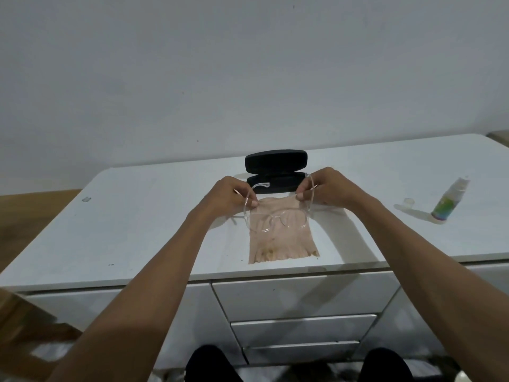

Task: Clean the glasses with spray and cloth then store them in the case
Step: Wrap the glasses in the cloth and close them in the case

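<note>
Clear-framed glasses (276,219) hang just above a pink cloth (281,244) that lies flat on the white table (137,230). My left hand (234,195) pinches the left temple arm and my right hand (325,188) pinches the right one, both arms unfolded. A black glasses case (275,172) stands open just behind my hands, lid up. The spray bottle (447,202) stands far to the right with its clear cap (409,202) beside it.
A white wall rises right behind the table. White drawers (300,296) sit under the front edge. Wooden flooring shows at the left. My dark-clothed knees are at the bottom of the view.
</note>
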Demonstrator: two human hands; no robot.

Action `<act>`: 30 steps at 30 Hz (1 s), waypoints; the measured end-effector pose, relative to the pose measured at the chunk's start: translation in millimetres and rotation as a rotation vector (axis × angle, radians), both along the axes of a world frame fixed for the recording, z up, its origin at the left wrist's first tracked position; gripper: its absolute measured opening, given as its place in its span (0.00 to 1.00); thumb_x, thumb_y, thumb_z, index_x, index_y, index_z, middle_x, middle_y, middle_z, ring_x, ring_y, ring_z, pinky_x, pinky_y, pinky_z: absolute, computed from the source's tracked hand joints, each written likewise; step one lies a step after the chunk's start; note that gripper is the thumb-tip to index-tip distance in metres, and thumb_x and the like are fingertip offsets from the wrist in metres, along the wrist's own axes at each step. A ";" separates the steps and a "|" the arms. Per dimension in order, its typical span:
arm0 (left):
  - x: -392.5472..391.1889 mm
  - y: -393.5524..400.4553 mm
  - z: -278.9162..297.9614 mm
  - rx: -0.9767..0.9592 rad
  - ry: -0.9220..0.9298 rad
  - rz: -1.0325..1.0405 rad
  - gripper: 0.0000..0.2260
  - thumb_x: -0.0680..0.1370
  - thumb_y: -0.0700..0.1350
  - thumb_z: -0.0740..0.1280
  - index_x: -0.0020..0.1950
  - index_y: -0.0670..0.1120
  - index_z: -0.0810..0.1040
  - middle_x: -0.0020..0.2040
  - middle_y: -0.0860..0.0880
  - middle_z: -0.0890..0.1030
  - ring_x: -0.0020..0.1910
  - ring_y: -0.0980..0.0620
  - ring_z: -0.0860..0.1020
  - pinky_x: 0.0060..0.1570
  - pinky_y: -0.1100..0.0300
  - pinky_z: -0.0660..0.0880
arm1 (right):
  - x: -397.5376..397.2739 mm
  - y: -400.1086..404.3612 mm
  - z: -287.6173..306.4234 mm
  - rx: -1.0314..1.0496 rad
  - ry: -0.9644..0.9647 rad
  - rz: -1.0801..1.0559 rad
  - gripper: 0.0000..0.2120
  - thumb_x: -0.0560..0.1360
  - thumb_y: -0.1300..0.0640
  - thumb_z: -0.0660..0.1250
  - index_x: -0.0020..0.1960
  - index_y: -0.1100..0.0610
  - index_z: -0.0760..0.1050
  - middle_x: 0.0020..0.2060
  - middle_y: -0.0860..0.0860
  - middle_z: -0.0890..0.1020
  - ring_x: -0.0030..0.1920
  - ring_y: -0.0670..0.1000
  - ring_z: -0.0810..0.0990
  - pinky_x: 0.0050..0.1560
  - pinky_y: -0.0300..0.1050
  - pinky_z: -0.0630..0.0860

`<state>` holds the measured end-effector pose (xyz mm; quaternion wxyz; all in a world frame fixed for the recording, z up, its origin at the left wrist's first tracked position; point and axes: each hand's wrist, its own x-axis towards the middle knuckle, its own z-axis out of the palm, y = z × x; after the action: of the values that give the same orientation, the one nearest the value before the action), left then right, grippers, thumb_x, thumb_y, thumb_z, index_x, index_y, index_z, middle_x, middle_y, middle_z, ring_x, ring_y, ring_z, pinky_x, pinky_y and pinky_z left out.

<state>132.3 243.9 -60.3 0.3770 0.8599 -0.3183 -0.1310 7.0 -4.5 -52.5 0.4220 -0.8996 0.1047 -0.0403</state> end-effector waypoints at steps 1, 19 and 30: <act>-0.6 1.8 2.1 -0.035 0.037 -0.025 0.03 0.71 0.39 0.79 0.40 0.46 0.87 0.37 0.48 0.83 0.31 0.58 0.78 0.40 0.60 0.74 | -1.5 0.2 2.7 0.084 0.006 0.008 0.06 0.74 0.62 0.76 0.39 0.55 0.85 0.37 0.52 0.87 0.34 0.40 0.81 0.34 0.30 0.72; -14.5 15.5 26.2 -0.010 0.341 -0.134 0.14 0.74 0.32 0.61 0.43 0.44 0.85 0.46 0.46 0.82 0.43 0.51 0.77 0.50 0.55 0.73 | -17.9 0.5 15.6 0.219 0.178 0.158 0.17 0.71 0.72 0.57 0.41 0.62 0.85 0.48 0.55 0.89 0.54 0.56 0.82 0.50 0.49 0.72; -21.7 13.2 28.2 -0.080 0.476 -0.103 0.26 0.82 0.55 0.51 0.50 0.43 0.86 0.43 0.39 0.85 0.43 0.46 0.78 0.50 0.51 0.70 | -18.7 3.5 11.8 0.267 0.194 0.139 0.22 0.71 0.76 0.55 0.52 0.60 0.83 0.48 0.58 0.89 0.50 0.53 0.81 0.45 0.46 0.71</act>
<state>110.6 257.1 -32.1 0.4679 0.7718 -0.2689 -0.3363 -11.8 -1.0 -40.7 0.5274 -0.8403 0.0868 0.0905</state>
